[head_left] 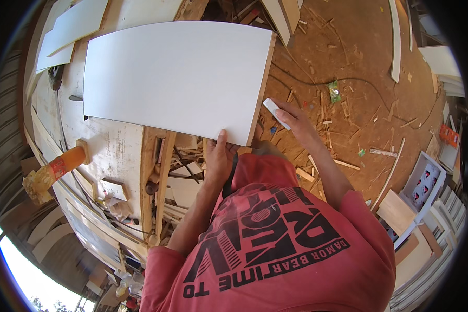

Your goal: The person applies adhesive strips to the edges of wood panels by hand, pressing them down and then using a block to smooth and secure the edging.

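as left hand (220, 159) grips, white panel (174, 78) ahead

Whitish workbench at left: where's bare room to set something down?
One patch lies on the whitish workbench between the large white rectangular panel, the amber plastic bottle and the small white-topped block. Another lies beyond the panel's far edge, right of the thin white sheets. The brown floor is crowded with pale wood scraps.

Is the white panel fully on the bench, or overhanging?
Overhanging: the white panel juts rightward past the bench, where the left hand holds it.
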`<action>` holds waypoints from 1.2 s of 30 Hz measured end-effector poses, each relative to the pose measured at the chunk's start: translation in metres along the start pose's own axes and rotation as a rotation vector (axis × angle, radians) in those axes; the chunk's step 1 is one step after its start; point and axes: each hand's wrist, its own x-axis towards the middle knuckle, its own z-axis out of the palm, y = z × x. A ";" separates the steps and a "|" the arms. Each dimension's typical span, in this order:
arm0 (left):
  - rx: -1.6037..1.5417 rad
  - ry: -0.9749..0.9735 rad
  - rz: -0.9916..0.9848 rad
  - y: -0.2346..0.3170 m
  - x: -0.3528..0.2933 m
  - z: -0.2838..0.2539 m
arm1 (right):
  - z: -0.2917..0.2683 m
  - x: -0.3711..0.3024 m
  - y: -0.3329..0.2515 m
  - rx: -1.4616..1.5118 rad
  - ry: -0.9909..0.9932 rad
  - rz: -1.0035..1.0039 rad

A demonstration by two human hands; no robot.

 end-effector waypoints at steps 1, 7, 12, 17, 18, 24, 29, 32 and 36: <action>0.000 -0.001 -0.002 0.000 0.001 0.000 | 0.004 -0.004 0.004 -0.028 0.006 0.008; -0.020 0.049 0.023 0.008 -0.003 0.018 | 0.028 -0.036 0.030 -0.267 -0.181 -0.118; 0.017 0.034 0.001 0.004 -0.004 0.010 | 0.019 -0.032 0.036 -0.281 -0.306 -0.149; 0.045 0.000 0.015 0.007 0.000 0.008 | 0.006 -0.024 0.025 0.035 -0.159 -0.007; 0.051 -0.007 0.010 0.007 0.000 0.007 | 0.002 -0.023 0.022 0.151 -0.095 0.007; 0.503 -0.111 0.046 0.010 -0.005 -0.010 | -0.004 -0.025 0.043 0.380 -0.024 0.004; 1.229 -0.176 -0.230 0.065 -0.027 0.035 | 0.020 -0.027 0.068 0.851 -0.004 0.103; 1.750 -0.367 0.250 0.072 -0.042 0.071 | 0.034 -0.027 0.073 0.945 -0.036 0.130; 2.043 -0.568 0.780 0.060 -0.008 0.087 | 0.052 -0.026 0.082 1.030 -0.026 0.047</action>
